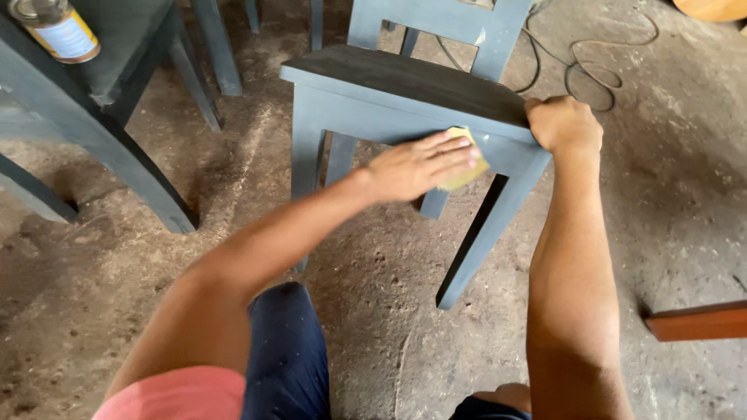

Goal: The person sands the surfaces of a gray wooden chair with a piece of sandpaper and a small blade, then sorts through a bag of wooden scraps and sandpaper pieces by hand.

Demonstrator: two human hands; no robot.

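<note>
I see the left hand (416, 165) pressing a yellow sanding pad (467, 167) flat against the front rail of the grey chair (405, 78), which stands on the dirt floor (373, 272). The right hand (564, 124) clenches the seat corner. The paint looks even (legs included), so I judge the rubbing well along.

A grey-blue chair (405, 93) stands at twelve o'clock; a yellow pad (467, 167) lies against its rail. At three o'clock, an orange-brown plank (696, 321); underneath, grey-brown floor (117, 257).
</note>
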